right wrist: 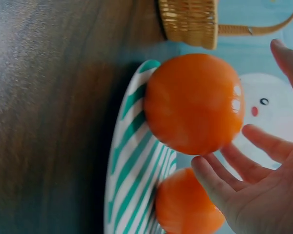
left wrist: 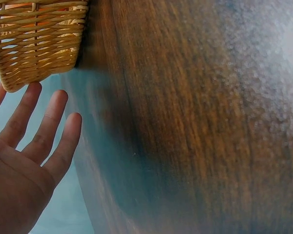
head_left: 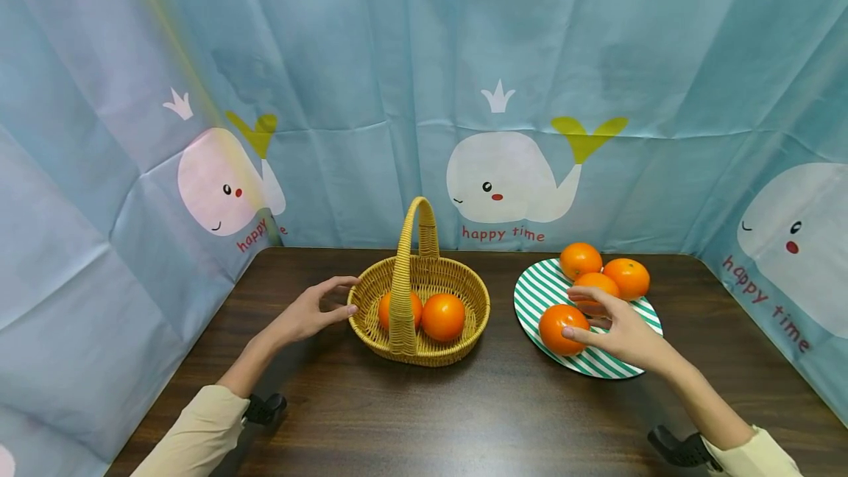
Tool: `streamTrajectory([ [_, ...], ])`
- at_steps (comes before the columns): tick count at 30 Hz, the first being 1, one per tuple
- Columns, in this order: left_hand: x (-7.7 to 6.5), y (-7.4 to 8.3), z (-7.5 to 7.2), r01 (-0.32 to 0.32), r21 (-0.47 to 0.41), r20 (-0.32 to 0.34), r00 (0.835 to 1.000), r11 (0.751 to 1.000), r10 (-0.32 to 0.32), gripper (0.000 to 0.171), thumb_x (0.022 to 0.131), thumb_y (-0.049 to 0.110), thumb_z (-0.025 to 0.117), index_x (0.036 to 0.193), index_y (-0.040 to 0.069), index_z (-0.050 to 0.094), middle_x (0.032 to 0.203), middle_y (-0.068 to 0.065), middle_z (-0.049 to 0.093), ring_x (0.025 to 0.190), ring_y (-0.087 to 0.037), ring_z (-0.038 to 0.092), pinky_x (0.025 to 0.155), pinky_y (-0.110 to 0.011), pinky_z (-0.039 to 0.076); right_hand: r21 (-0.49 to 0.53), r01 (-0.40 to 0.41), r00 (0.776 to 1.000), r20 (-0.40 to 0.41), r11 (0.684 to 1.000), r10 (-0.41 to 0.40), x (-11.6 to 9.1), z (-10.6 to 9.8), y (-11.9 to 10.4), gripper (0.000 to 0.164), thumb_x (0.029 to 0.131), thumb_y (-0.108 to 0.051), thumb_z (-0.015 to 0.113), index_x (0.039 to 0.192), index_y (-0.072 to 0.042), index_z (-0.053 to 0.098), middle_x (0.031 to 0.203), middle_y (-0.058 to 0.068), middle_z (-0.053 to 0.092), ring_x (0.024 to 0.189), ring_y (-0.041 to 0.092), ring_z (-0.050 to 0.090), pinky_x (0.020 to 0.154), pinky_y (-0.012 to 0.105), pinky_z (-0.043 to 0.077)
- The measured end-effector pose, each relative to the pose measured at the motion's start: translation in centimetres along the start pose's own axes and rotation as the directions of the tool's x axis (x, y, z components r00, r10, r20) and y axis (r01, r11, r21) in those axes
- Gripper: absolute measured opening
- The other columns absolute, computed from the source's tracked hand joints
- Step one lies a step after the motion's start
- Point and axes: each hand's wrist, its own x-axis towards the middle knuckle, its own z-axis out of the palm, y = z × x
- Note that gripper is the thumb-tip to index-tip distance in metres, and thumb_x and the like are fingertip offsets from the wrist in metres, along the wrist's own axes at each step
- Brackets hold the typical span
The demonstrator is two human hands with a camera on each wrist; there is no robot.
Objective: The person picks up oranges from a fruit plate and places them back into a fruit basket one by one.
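Observation:
My left hand [head_left: 310, 313] is at the left rim of a yellow wicker basket [head_left: 478, 309] with a tall handle. Its fingers are spread, with the tips at the basket's side; the left wrist view shows them loosely bent, not wrapped round the wicker [left wrist: 41, 46]. Two oranges, one orange [head_left: 444, 317] plainly seen and another partly behind the handle, lie inside. My right hand [head_left: 629, 333] hovers over a green-and-white striped plate [head_left: 534, 294], thumb and fingers apart around the front orange [right wrist: 193, 100]. Whether the fingertips touch that orange I cannot tell.
Several more oranges lie at the back of the plate, among them one orange [head_left: 581, 261] and one orange [head_left: 626, 279]. The dark wooden table [head_left: 424, 418] runs back to a blue curtain [head_left: 344, 94] printed with whales, which also hangs at both sides.

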Motion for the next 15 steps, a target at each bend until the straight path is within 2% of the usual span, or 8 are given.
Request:
streamTrajectory([
  [2, 0.0, 0.0, 0.0, 0.003, 0.002, 0.001, 1.000, 1.000, -0.003, 0.053, 0.099, 0.021, 0.071, 0.145, 0.006, 0.052, 0.136, -0.019, 0.058, 0.125, -0.042, 0.053, 0.096, -0.063, 0.045, 0.007, -0.003, 1.000, 0.000, 1.000, 0.003, 0.1, 0.3, 0.3, 0.059, 0.093, -0.018, 0.078, 0.141, 0.002, 0.051, 0.137, 0.022, 0.056, 0.120, 0.042, 0.058, 0.095, 0.056, 0.049],
  [8, 0.0, -0.1, 0.1, -0.006, 0.015, 0.000, 1.000, 1.000, 0.006, 0.052, 0.099, 0.022, 0.070, 0.145, 0.006, 0.053, 0.137, -0.018, 0.057, 0.125, -0.043, 0.053, 0.097, -0.063, 0.044, -0.023, -0.005, 1.000, -0.003, 1.000, 0.005, 0.2, 0.7, 1.2, 0.054, 0.092, -0.020, 0.079, 0.137, 0.002, 0.058, 0.132, 0.019, 0.060, 0.113, 0.037, 0.063, 0.086, 0.037, 0.056],
  [15, 0.1, -0.1, 0.1, -0.011, 0.025, -0.003, 1.000, 1.000, 0.011, 0.051, 0.100, 0.023, 0.070, 0.145, 0.006, 0.053, 0.137, -0.017, 0.058, 0.125, -0.045, 0.052, 0.098, -0.063, 0.044, 0.022, -0.008, 1.000, 0.005, 1.000, 0.008, 0.2, 0.8, 1.4, 0.051, 0.093, -0.016, 0.078, 0.135, 0.005, 0.059, 0.130, 0.020, 0.060, 0.109, 0.035, 0.065, 0.080, 0.036, 0.057],
])
